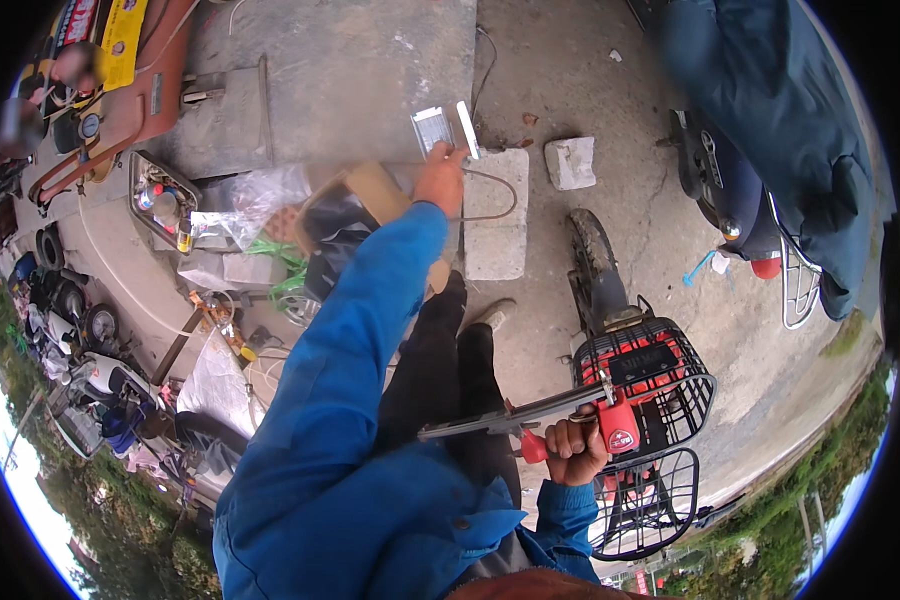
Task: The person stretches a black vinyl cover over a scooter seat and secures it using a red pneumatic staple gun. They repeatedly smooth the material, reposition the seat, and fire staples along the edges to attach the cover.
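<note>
The left hand [443, 178] reaches far forward to a small white carton [432, 130], which lies near the right edge of a grey slab [340, 90]; its fingers are bent and partly closed against the carton and the white strip [468, 130] beside it, though blur hides whether they grip either one. The right hand [575, 450], close to the body, has its fingers curled tightly around a red-handled tool [545, 406], whose long dark bar points left. Below the left hand stand an open cardboard box [375, 193] and a pale concrete block [495, 235]; a black wire basket [698, 385] is behind the tool.
</note>
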Tool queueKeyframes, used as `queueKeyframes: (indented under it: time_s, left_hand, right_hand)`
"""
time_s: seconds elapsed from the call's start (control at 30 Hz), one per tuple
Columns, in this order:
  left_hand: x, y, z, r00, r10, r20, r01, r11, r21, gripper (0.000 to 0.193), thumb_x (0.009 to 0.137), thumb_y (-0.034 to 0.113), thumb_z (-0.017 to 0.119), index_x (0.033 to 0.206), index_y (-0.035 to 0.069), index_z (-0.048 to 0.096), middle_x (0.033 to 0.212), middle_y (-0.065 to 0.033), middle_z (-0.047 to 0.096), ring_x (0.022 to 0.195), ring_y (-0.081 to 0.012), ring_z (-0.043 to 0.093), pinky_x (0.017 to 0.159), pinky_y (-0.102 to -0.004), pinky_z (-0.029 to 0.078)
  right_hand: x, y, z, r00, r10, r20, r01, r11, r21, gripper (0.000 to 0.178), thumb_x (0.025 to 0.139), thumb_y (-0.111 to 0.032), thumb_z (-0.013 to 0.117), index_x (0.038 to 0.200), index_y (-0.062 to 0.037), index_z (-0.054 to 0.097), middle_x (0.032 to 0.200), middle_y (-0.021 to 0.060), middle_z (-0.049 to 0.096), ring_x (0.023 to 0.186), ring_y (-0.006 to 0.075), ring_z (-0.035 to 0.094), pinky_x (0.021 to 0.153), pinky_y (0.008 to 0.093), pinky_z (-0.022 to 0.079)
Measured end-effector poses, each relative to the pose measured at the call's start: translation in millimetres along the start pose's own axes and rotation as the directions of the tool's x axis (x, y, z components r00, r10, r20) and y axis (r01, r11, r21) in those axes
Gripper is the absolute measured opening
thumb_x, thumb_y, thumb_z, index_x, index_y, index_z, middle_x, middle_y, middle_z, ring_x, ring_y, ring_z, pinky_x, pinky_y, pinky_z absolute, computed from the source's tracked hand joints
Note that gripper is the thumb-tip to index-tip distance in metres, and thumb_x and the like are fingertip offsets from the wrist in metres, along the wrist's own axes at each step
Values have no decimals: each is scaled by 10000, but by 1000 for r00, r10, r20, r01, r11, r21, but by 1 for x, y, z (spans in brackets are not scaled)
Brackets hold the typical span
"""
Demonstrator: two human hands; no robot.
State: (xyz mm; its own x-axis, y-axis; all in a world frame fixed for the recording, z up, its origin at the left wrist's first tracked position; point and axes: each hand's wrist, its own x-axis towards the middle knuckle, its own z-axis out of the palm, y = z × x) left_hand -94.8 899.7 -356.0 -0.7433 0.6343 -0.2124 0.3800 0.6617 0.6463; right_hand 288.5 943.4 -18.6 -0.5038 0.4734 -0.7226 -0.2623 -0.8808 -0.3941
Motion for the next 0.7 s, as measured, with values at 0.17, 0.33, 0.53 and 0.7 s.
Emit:
queueKeyframes:
  time_s: [0.17, 0.33, 0.53, 0.7]
  left_hand:
    - [28, -21, -32, 975, 191, 110, -211, 953, 218, 306, 882, -22, 621, 1139, 89, 745, 1198, -97, 635, 1191, -345, 590, 993, -450, 536]
    - [60, -47, -40, 935, 328, 132, -354, 864, 358, 288, 842, 6, 662, 1103, 82, 756, 1196, -91, 659, 1156, -313, 600, 982, -438, 545]
    - [79, -49, -54, 863, 438, 252, -504, 771, 389, 275, 853, 44, 663, 1102, 101, 765, 1231, -55, 656, 1154, -281, 599, 970, -417, 545]
    - [85, -55, -61, 800, 505, 324, -596, 726, 343, 276, 872, 75, 653, 1117, 132, 766, 1279, -32, 631, 1179, -264, 586, 983, -405, 524]
  right_hand:
    - [5, 1, 10, 1000, 11, -9, -11, 999, -33, 433, 1029, -307, 679, 1333, -2, 634, 636, -46, 425, 561, 122, 428, 583, 318, 354]
    - [11, 7, 8, 1000, 17, -24, -17, 1000, -16, 433, 1026, -300, 679, 1335, 2, 633, 635, -46, 426, 553, 120, 419, 579, 314, 350]
    - [13, 9, 10, 999, 14, -34, -15, 1000, -20, 430, 1034, -305, 672, 1335, 0, 636, 634, -47, 416, 554, 117, 412, 581, 310, 346]
    - [16, 8, 6, 999, 16, -43, -17, 1000, -27, 424, 1044, -308, 664, 1338, -4, 638, 636, -48, 410, 560, 117, 414, 585, 311, 350]
